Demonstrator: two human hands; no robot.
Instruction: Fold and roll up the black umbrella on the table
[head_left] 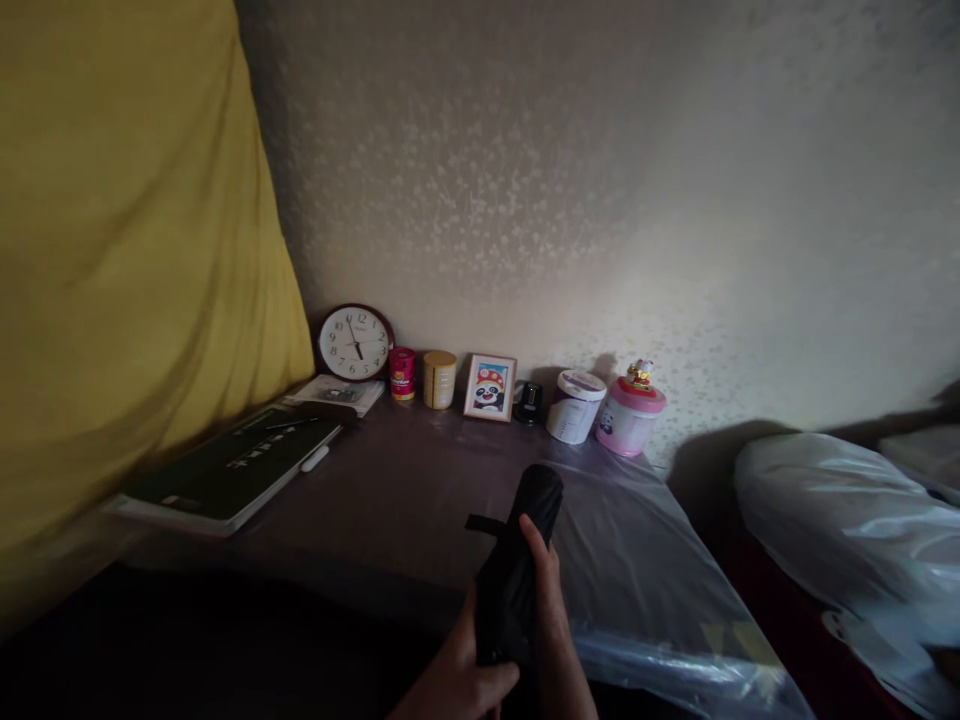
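A folded black umbrella (517, 575) is held upright at a slight tilt in front of the table, its upper end leaning right. My left hand (469, 665) is closed around its lower part, the thumb lying across the front. Higher up, my right hand (550, 600) grips the right side with its thumb along the fabric. A short black strap (485, 524) sticks out loose to the left of the umbrella. The fingers behind the umbrella are hidden.
Along the wall stand a round clock (355, 343), a red can (403, 374), a yellow-lidded can (439, 381), a framed panda picture (490, 388), a small black object (529, 403) and two tubs (576, 407). A green book (232, 465) lies left by a yellow curtain (135, 250); plastic-wrapped items (847, 530) sit right.
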